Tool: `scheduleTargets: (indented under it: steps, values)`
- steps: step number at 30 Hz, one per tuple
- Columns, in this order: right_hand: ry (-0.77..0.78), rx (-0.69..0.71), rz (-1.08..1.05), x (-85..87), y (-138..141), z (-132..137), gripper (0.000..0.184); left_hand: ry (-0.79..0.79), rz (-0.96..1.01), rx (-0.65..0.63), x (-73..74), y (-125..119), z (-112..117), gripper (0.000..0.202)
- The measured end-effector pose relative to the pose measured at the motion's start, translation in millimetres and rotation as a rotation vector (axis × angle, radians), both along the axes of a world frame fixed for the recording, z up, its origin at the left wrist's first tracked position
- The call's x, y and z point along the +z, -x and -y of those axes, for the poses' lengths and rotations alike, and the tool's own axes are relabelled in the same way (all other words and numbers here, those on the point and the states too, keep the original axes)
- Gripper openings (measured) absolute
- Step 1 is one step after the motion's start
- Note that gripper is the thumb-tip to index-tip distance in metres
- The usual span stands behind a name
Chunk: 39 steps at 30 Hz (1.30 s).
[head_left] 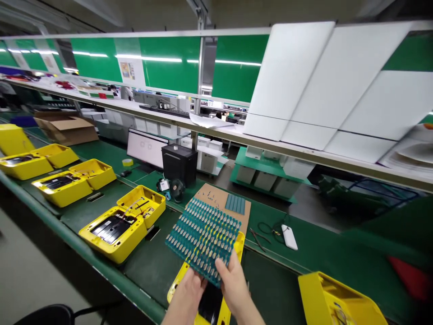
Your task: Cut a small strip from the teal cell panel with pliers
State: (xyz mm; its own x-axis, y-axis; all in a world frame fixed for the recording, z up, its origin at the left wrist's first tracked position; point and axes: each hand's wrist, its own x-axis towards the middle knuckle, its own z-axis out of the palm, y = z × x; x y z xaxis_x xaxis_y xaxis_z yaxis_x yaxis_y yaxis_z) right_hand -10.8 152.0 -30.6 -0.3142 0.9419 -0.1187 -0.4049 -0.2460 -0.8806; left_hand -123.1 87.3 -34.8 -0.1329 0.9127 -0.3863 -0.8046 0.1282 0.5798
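Observation:
Both of my hands hold a teal panel (203,230) with rows of small metallic oval pieces, some of them yellowish. My left hand (188,289) grips the near left edge, its fingers partly hidden beneath. At the near right corner, my right hand (234,282) has its thumb on top and the other fingers out of sight below. Tilted, the panel hangs above a yellow case (239,243) with a black inner part, and it covers much of that case. Behind it lies a brown board (216,194) bearing a smaller teal ribbed piece (235,204) and scattered small bits.
Open yellow cases (118,253) line the green bench to the left; another yellow case (333,293) stands at the right. Pliers (260,239) and a white device with a cable (289,237) lie beyond my right hand. A small fan (177,189), black box (180,162) and monitor (149,149) stand behind.

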Motion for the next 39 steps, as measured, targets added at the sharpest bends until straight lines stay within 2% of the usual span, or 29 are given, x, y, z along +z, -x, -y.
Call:
scheduleTargets:
  steps: [2, 4, 6, 8, 10, 14, 17, 21, 25, 29, 33, 36, 39]
  values:
    - [-0.043, 0.11, -0.019, -3.6, 6.6, 9.2, 0.069, 0.004, 0.004, 0.031, 13.3, -1.4, -3.0, 0.053]
    - [-0.059, 0.206, -0.101, -4.1, 4.7, 10.4, 0.068, 0.007, -0.03, 0.071, 23.0, 9.5, -5.4, 0.057]
    - [-0.02, 0.205, -0.188, -2.5, -4.9, 3.7, 0.06, 0.022, -0.103, 0.088, 27.7, 25.3, -5.3, 0.06]
    - [0.053, 0.136, -0.211, 0.6, -18.7, -7.3, 0.049, 0.043, -0.178, 0.079, 28.9, 39.1, -3.3, 0.061]
    - [0.101, 0.106, -0.122, 4.6, -31.7, -16.6, 0.041, 0.044, -0.217, 0.051, 28.8, 47.4, -0.7, 0.063]
    - [0.028, 0.229, 0.177, 9.9, -42.1, -17.5, 0.031, 0.05, -0.228, -0.01, 29.0, 48.7, 5.0, 0.06]
    - [0.001, 0.283, 0.278, 4.8, -38.5, -6.5, 0.032, 0.098, -0.224, 0.034, 32.4, 45.1, 8.8, 0.057]
    - [0.072, 0.321, 0.299, -15.0, -30.5, 3.9, 0.042, 0.083, -0.217, 0.064, 37.7, 48.1, 12.9, 0.061]
    - [0.19, 0.283, 0.189, -28.1, -20.3, 8.3, 0.05, 0.081, -0.252, 0.036, 28.7, 60.0, 20.6, 0.057]
    - [0.185, 0.267, 0.228, -25.5, -9.8, 12.6, 0.054, 0.078, -0.238, 0.017, 15.1, 69.9, 26.2, 0.053]
    - [0.176, 0.314, 0.277, -28.7, 0.3, 15.1, 0.056, 0.18, -0.171, 0.104, 18.8, 75.0, 26.0, 0.053]
    - [0.207, 0.339, 0.256, -41.9, 8.3, 16.5, 0.055, 0.232, -0.155, 0.157, 23.1, 79.8, 25.8, 0.053]
    - [0.241, 0.331, 0.248, -57.3, 16.9, 17.1, 0.058, 0.237, -0.202, 0.178, 19.1, 88.2, 26.5, 0.059]
